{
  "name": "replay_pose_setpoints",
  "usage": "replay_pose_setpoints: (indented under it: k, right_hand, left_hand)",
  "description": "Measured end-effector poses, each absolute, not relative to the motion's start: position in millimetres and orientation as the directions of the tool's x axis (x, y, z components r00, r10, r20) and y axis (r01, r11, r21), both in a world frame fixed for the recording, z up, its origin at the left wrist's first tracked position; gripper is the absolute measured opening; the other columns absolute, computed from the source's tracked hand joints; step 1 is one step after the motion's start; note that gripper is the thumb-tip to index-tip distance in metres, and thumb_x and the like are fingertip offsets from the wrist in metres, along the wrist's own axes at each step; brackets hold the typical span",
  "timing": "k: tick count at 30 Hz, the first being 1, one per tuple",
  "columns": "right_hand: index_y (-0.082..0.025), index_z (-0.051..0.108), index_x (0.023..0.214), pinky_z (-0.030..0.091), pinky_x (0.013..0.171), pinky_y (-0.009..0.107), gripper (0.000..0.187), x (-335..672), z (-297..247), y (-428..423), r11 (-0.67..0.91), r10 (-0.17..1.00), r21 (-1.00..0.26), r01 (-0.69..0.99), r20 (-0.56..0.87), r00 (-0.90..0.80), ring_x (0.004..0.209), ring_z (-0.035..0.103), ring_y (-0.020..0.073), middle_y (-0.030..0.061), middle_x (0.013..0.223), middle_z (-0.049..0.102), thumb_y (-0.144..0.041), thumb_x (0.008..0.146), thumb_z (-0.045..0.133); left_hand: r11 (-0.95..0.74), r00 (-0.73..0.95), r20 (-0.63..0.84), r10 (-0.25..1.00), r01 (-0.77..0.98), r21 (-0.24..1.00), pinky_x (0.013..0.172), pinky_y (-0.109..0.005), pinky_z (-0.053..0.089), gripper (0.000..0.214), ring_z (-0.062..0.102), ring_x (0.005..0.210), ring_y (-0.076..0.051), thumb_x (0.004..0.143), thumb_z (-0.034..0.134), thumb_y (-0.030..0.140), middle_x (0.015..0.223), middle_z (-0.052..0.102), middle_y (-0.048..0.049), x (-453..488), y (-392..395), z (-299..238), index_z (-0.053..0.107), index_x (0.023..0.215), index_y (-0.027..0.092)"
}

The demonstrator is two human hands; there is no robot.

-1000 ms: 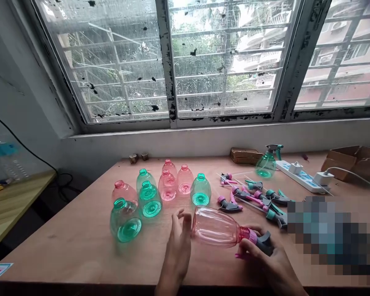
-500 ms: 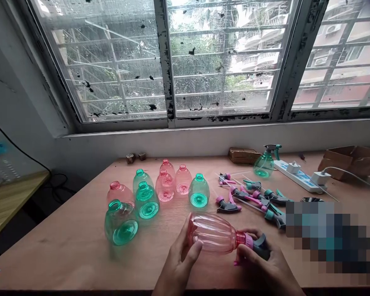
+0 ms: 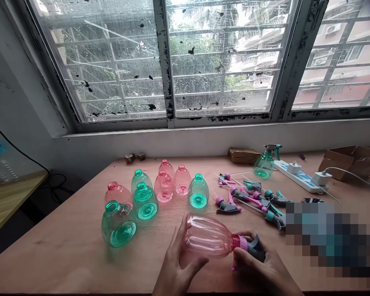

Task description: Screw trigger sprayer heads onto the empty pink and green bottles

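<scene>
A clear pink ribbed bottle (image 3: 208, 237) lies sideways in the air above the near part of the table, its neck to the right. My left hand (image 3: 180, 259) cups its base, fingers behind and thumb held out below the bottle's side. My right hand (image 3: 259, 263) is closed around the spray head (image 3: 255, 248), which is dark grey with a pink collar and sits on the bottle's neck. Part of the pink trigger shows under the right fingers. Beyond the hands lie several loose spray heads (image 3: 228, 206), grey with pink or teal parts.
Several open green bottles (image 3: 198, 193) and pink bottles (image 3: 182, 181) stand on the wooden table (image 3: 64, 246) to the left. A green spray bottle (image 3: 264, 164) with its head on, a power strip (image 3: 299, 176) and a cardboard box (image 3: 351, 162) are at the back right. A blurred patch covers the right.
The bottle and spray head have shifted slightly left and down with both hands. My left thumb has moved off the bottle's side and now points right below it.
</scene>
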State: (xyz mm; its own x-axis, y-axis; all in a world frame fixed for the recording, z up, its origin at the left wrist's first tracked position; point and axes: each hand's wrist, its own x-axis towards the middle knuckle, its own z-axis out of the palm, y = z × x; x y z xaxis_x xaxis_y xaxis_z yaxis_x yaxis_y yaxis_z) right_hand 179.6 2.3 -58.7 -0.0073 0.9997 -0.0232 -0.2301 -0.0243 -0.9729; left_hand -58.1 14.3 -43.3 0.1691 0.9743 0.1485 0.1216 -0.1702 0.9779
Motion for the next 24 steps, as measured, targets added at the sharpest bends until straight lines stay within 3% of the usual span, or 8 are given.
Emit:
replay_pose_setpoints:
  k: [3,6,10,16,20,24]
  right_hand:
    - [-0.019,0.070,0.103,0.062,0.063,0.031,0.049,181.3,-58.4,3.7,-0.023,1.000,-0.956,-0.291,-0.022,-0.006,0.060,0.071,0.0204,0.0015,0.066,0.076,-0.054,0.074,0.090]
    - [-0.020,0.070,0.104,0.062,0.062,0.031,0.047,182.4,-59.4,3.8,-0.012,1.000,-0.960,-0.281,-0.008,-0.015,0.060,0.073,0.0206,0.0017,0.069,0.077,-0.050,0.075,0.091]
    - [-0.019,0.072,0.104,0.061,0.062,0.031,0.045,183.2,-60.8,3.7,0.015,0.999,-0.976,-0.218,0.022,-0.033,0.063,0.073,0.0213,0.0029,0.073,0.078,-0.048,0.075,0.091]
    - [-0.019,0.070,0.107,0.063,0.064,0.034,0.050,182.8,-58.7,3.7,0.000,1.000,-0.946,-0.324,-0.003,0.010,0.061,0.071,0.0204,0.0009,0.070,0.075,-0.049,0.074,0.092]
    - [-0.019,0.072,0.103,0.061,0.063,0.029,0.043,181.9,-56.0,1.1,0.016,1.000,-0.964,-0.264,0.019,-0.009,0.062,0.072,0.0189,0.0007,0.073,0.076,-0.047,0.076,0.091]
    - [-0.020,0.072,0.102,0.060,0.063,0.028,0.040,182.8,-53.3,0.8,0.021,0.999,-0.976,-0.215,0.027,-0.027,0.064,0.072,0.0187,0.0006,0.074,0.077,-0.046,0.078,0.089]
  left_hand:
    - [-0.157,0.203,0.132,0.970,0.113,0.981,0.128,-0.045,0.029,0.100,0.045,0.150,-0.034,0.087,0.077,0.057,0.162,0.048,-0.0114,-58.8,11.7,-47.2,0.023,0.166,0.028]
    - [-0.141,0.238,0.114,0.965,0.099,0.985,0.126,-0.046,0.032,0.118,0.048,0.147,-0.036,0.080,0.083,0.061,0.160,0.050,-0.0155,-60.7,11.8,-50.2,0.013,0.168,0.023]
    - [-0.111,0.237,0.091,0.967,0.072,0.991,0.122,-0.048,0.038,0.111,0.047,0.147,-0.039,0.079,0.083,0.061,0.164,0.043,-0.0185,-62.4,14.2,-50.4,0.026,0.165,0.019]
    - [-0.175,0.193,0.142,0.971,0.162,0.971,0.128,-0.048,0.028,0.096,0.044,0.150,-0.033,0.084,0.083,0.042,0.167,0.042,-0.0061,-61.0,15.2,-51.4,0.028,0.163,0.035]
    - [-0.140,0.222,0.108,0.969,0.134,0.981,0.127,-0.049,0.031,0.110,0.041,0.151,-0.037,0.081,0.085,0.049,0.165,0.044,-0.0134,-61.0,16.4,-50.9,0.019,0.167,0.026]
    - [-0.133,0.238,0.098,0.966,0.133,0.982,0.126,-0.050,0.031,0.104,0.043,0.150,-0.039,0.083,0.081,0.055,0.163,0.046,-0.0153,-62.5,16.6,-51.3,0.025,0.165,0.023]
